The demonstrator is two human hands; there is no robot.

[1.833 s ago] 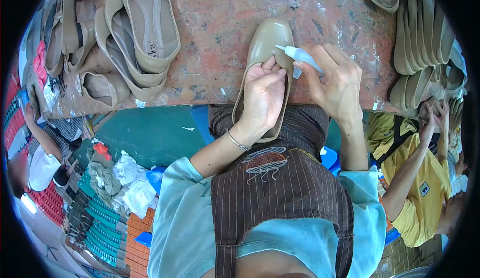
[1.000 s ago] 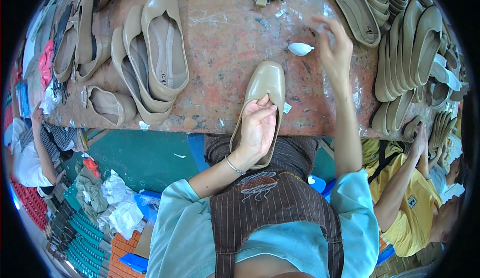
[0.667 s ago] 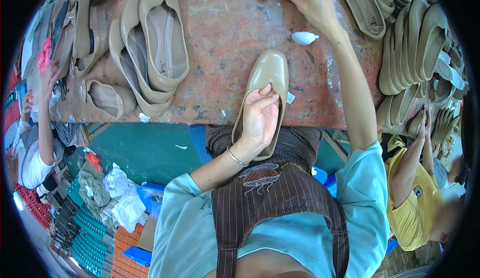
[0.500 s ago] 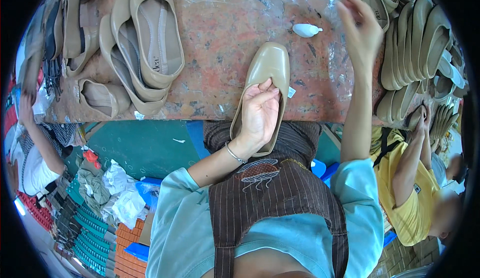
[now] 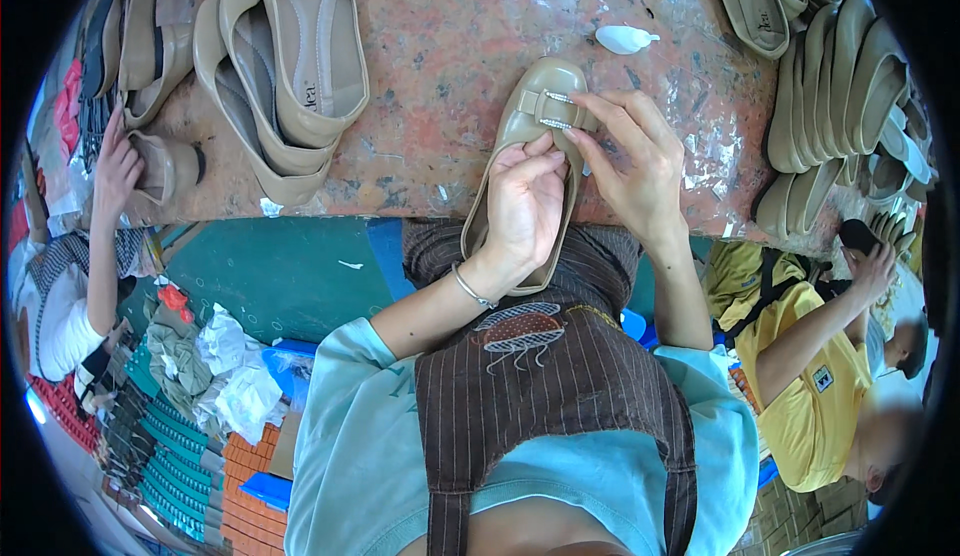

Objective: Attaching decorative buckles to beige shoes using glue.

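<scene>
A beige square-toed flat shoe (image 5: 545,75) lies toe-away, its front over the table and its heel over my lap. My left hand (image 5: 525,206) grips it at the opening, fingers curled by the throat. On the vamp sits a beige strap ornament (image 5: 557,109) with two sparkling bars. My right hand (image 5: 640,161) pinches the right end of this ornament between thumb and fingertips, against the shoe. Whether the ornament is fixed to the leather cannot be seen.
A small white squeeze bottle (image 5: 625,39) lies beyond my right hand on the worn red table (image 5: 430,76). Nested beige shoes (image 5: 318,66) stand at left, more stacks (image 5: 850,86) at right. A co-worker's hand (image 5: 118,168) touches a shoe at far left; another person in yellow (image 5: 810,386) sits at right.
My right hand has come down from the upper right to the shoe's vamp, where the strap ornament now shows. The shoe's toe has shifted slightly away. The left co-worker's hand has reached a shoe.
</scene>
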